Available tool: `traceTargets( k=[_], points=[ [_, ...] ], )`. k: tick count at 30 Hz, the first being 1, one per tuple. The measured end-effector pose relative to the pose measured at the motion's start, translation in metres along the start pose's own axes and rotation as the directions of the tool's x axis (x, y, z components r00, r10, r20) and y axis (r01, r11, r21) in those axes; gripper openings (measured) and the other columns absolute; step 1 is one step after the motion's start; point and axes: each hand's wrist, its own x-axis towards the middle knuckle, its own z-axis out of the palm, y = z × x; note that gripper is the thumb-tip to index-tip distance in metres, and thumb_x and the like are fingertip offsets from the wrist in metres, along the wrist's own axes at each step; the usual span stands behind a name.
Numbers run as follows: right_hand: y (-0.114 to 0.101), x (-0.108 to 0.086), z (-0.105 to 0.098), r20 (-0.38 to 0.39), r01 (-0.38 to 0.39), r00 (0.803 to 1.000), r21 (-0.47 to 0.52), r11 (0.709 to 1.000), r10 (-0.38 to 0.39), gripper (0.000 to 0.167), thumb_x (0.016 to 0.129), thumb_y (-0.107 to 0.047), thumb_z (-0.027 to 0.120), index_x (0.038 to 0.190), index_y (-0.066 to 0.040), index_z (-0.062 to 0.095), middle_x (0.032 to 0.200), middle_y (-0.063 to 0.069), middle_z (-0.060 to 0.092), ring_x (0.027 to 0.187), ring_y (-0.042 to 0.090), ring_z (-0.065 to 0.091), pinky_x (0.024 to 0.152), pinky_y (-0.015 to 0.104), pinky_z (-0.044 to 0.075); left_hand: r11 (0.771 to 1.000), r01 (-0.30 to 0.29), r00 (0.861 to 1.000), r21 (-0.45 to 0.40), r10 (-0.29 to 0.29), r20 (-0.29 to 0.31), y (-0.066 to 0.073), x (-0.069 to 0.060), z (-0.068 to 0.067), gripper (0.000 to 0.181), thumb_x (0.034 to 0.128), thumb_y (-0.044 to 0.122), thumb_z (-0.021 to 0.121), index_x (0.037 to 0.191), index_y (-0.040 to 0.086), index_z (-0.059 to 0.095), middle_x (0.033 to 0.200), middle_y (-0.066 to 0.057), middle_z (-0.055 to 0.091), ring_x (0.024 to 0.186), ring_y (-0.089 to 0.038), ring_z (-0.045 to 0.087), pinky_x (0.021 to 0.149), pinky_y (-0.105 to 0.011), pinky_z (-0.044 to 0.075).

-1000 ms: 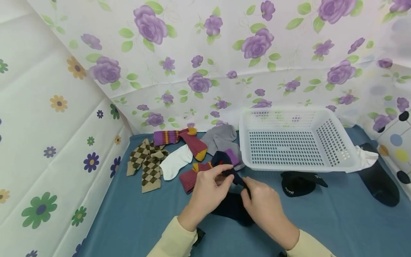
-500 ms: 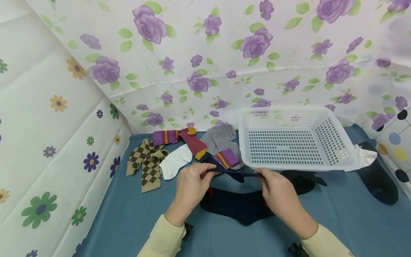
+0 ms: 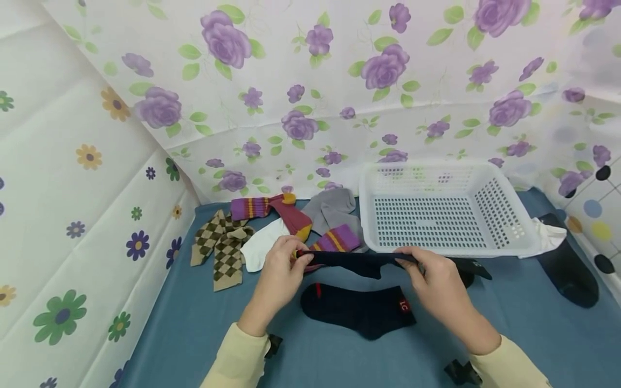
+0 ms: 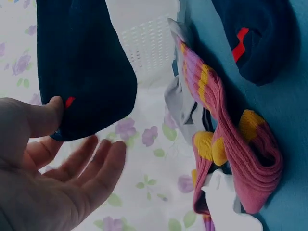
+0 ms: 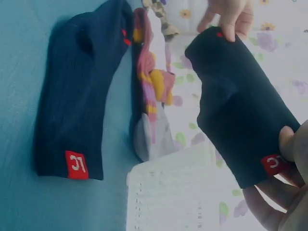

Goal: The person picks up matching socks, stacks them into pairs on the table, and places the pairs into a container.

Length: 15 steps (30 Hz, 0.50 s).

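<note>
A dark navy sock [image 3: 356, 260] is stretched level between both hands, above the cloth. My left hand [image 3: 280, 277] pinches its toe end, beside a small red mark seen in the left wrist view. The cuff, with its red label, is pinched by my right hand [image 3: 434, 277]; the right wrist view shows the thumb [image 5: 287, 144] next to that label. Below the held sock, a matching navy sock [image 3: 359, 311] lies flat on the blue cloth [image 3: 339, 361], toe to the left, red-labelled cuff to the right.
Behind lie maroon-and-purple striped socks [image 3: 339, 238], grey socks [image 3: 331, 207], a white sock [image 3: 262, 245] and checkered socks [image 3: 228, 264]. A white plastic basket [image 3: 446, 252] stands at the back right. Near it are a black sock [image 3: 567, 275], white fabric [image 3: 550, 237] and a partly hidden black item [image 3: 473, 269].
Both hands have moved apart, drawing the bunched navy sock out straight. It has come away from the sock pile, leaving the striped cuff more visible. The matching sock below is now fully in view.
</note>
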Motion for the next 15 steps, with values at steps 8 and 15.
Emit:
traceTargets(
  k=[8, 15],
  points=[
    [0.0007, -0.0019, -0.0037, 0.012, -0.117, 0.993, 0.115, 0.987, 0.116, 0.018, 0.097, -0.034, 0.048, 0.102, -0.023, 0.061, 0.061, -0.007, 0.051, 0.042, 0.003, 0.041, 0.043, 0.022, 0.038, 0.932, 0.166, 0.984, -0.323, -0.133, 0.122, 0.0008, 0.0003, -0.003, 0.019, 0.0917, 0.037, 0.058, 0.093, 0.018, 0.057, 0.066, -0.005, 0.051, 0.053, -0.016, 0.048, 0.051, -0.028, 0.044],
    [0.002, -0.0041, -0.007, 0.143, -0.245, 0.967, 0.278, 0.929, 0.212, 0.025, 0.098, -0.04, 0.042, 0.089, -0.019, 0.049, 0.059, 0.006, 0.042, 0.052, 0.006, 0.059, 0.053, 0.024, 0.052, 0.837, 0.277, 0.958, -0.472, -0.2, 0.207, -0.0048, 0.0046, -0.0039, 0.024, 0.0891, 0.033, 0.063, 0.092, 0.008, 0.064, 0.065, -0.005, 0.048, 0.049, -0.013, 0.04, 0.047, -0.025, 0.038]
  ],
)
